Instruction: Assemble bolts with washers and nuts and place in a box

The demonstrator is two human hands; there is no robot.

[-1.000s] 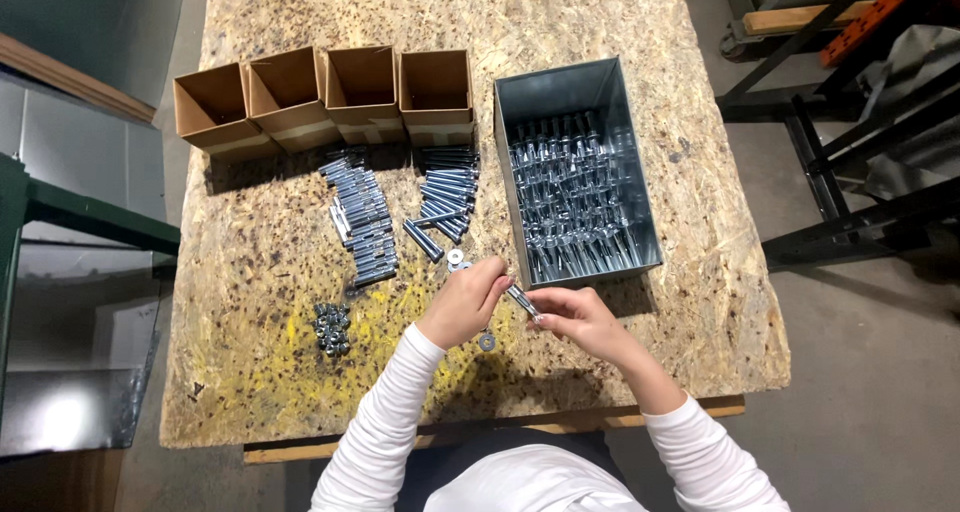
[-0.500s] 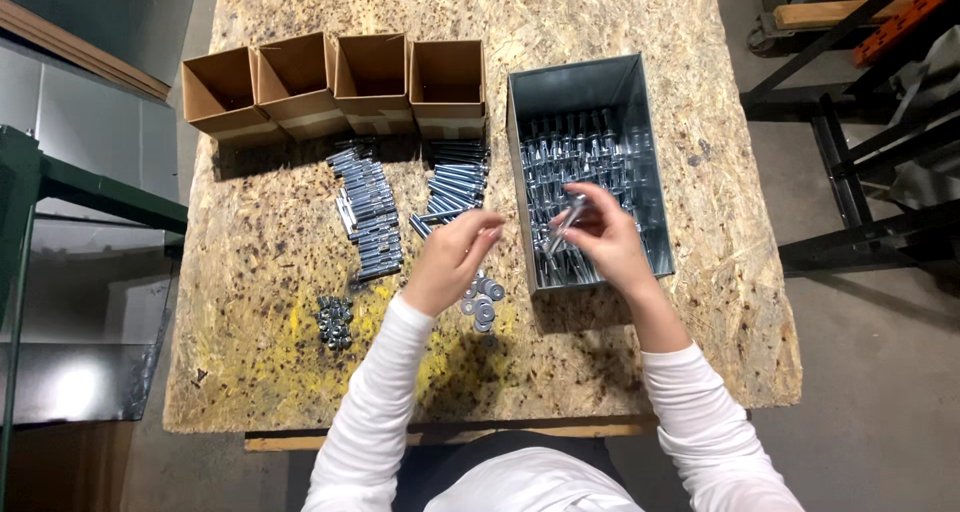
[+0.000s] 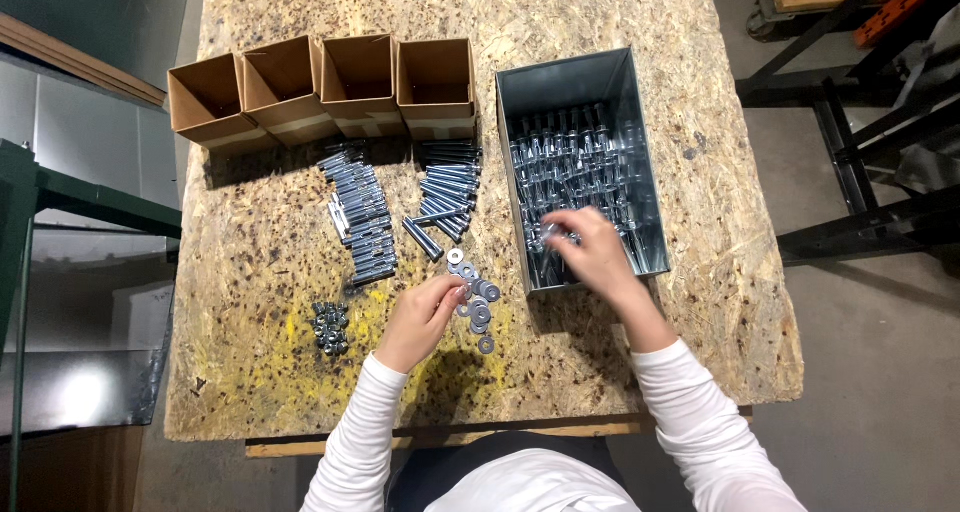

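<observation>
now the right hand (image 3: 592, 250) has dipped into the metal bin (image 3: 640, 162), fingers pinching a bolt (image 3: 550, 234), left hand (image 3: 425, 317) lowered to washers (image 3: 477, 297).

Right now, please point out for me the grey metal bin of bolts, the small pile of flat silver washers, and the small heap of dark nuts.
grey metal bin (image 3: 505, 137), head view, left wall.
flat silver washers (image 3: 478, 307), head view, middle of pile.
dark nuts (image 3: 330, 327), head view, middle of heap.

Both arms wear long white ribbed sleeves ending at the wrists; left hand (image 3: 425, 315) and right hand (image 3: 597, 252) are bare, torso in white too
</observation>
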